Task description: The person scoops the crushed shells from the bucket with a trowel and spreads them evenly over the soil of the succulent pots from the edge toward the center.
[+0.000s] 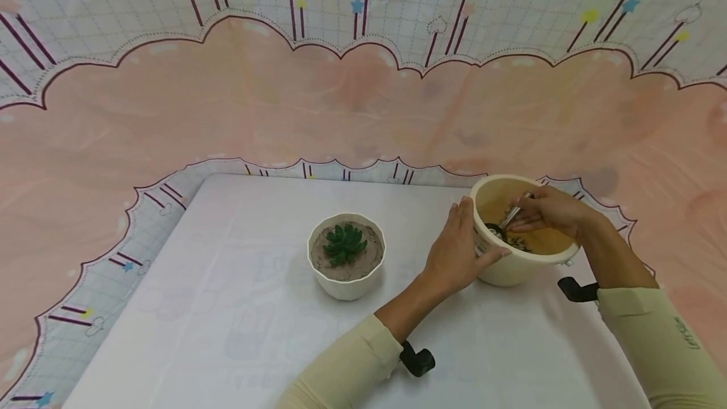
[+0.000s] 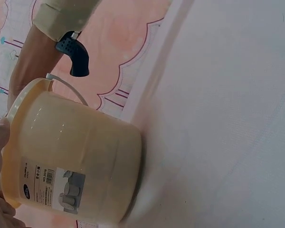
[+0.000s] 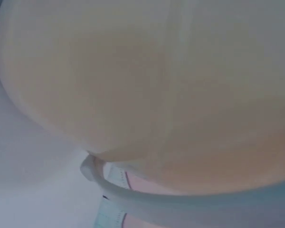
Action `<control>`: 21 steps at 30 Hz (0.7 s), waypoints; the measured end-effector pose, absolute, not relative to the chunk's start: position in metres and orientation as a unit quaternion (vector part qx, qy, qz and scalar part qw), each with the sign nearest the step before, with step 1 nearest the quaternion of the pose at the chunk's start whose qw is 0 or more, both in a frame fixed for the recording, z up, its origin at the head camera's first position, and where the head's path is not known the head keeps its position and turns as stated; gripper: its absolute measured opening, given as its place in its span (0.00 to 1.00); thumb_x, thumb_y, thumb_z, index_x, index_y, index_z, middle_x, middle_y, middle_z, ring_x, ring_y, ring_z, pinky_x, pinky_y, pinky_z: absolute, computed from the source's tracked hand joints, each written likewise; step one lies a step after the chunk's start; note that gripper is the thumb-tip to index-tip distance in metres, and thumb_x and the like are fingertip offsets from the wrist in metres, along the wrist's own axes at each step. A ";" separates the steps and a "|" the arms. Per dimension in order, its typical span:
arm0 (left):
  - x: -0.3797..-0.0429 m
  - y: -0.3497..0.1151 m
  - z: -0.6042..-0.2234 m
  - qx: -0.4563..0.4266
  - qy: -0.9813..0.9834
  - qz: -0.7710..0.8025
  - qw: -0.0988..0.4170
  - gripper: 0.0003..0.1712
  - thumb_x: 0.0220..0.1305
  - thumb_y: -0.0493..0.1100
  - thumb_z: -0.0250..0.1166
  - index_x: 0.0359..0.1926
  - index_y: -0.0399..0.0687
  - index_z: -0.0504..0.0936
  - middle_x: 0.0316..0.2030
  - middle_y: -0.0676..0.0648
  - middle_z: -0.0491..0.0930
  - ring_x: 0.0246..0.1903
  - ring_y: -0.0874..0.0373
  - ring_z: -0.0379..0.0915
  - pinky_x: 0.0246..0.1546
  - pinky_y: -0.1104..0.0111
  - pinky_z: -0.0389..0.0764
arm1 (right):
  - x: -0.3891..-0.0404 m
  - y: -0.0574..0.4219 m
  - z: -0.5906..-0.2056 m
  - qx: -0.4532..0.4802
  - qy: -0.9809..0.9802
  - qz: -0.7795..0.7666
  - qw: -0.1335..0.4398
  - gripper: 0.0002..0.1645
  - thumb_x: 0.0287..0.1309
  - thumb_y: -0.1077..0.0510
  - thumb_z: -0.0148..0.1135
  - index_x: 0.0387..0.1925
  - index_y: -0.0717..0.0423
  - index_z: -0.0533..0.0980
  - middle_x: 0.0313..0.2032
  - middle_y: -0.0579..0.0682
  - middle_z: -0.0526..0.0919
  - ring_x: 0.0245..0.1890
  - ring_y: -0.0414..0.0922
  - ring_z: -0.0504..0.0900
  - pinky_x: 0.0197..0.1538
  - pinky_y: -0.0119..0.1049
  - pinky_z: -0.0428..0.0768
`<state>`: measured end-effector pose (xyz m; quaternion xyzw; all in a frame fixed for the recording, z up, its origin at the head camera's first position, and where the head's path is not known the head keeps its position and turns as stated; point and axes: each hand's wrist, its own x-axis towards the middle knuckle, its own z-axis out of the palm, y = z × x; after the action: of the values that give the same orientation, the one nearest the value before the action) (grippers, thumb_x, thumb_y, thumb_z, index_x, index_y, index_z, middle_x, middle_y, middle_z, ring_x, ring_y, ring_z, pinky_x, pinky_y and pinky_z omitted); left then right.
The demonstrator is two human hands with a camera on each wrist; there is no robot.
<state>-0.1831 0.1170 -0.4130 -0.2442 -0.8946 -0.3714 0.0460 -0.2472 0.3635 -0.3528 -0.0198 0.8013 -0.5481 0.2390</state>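
Inside the cream bucket (image 1: 512, 275), the right hand (image 1: 549, 210) grips a metal-handled scoop (image 1: 514, 213) while the left hand (image 1: 455, 251) holds the bucket's side; scooping looks under way but unfinished, with dark bits (image 1: 519, 244) left.

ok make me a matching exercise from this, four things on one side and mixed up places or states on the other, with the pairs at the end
Column one
1. left hand
2. right hand
3. succulent
4. printed label

Column two
a. set in a pale pot
b. pinching a metal-handled tool
c. stuck on the outer wall of the cream bucket
d. holding the bucket from outside

Right pairs: 1-d, 2-b, 3-a, 4-c
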 end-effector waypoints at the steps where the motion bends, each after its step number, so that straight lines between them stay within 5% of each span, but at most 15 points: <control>1: -0.183 0.117 -0.413 -0.244 -0.895 -0.371 0.046 0.63 0.69 0.69 0.66 0.85 0.41 0.42 0.83 0.42 0.49 0.81 0.48 0.44 0.73 0.59 0.64 | -0.246 0.362 -0.352 -0.021 0.804 -0.545 0.238 0.25 0.85 0.59 0.44 0.60 0.84 0.66 0.43 0.66 0.87 0.42 0.57 0.91 0.52 0.51 0.86; 21: -0.181 0.116 -0.413 -0.242 -0.896 -0.369 0.047 0.63 0.68 0.70 0.67 0.85 0.43 0.43 0.83 0.43 0.49 0.81 0.47 0.45 0.73 0.58 0.63 | -0.232 0.354 -0.348 0.011 0.808 -0.544 0.224 0.29 0.85 0.54 0.45 0.63 0.82 0.62 0.41 0.67 0.88 0.39 0.55 0.92 0.47 0.50 0.87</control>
<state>-0.1814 0.1160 -0.4128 -0.2417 -0.8963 -0.3688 0.0469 -0.2319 0.3536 -0.3484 0.0111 0.8082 -0.5445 0.2242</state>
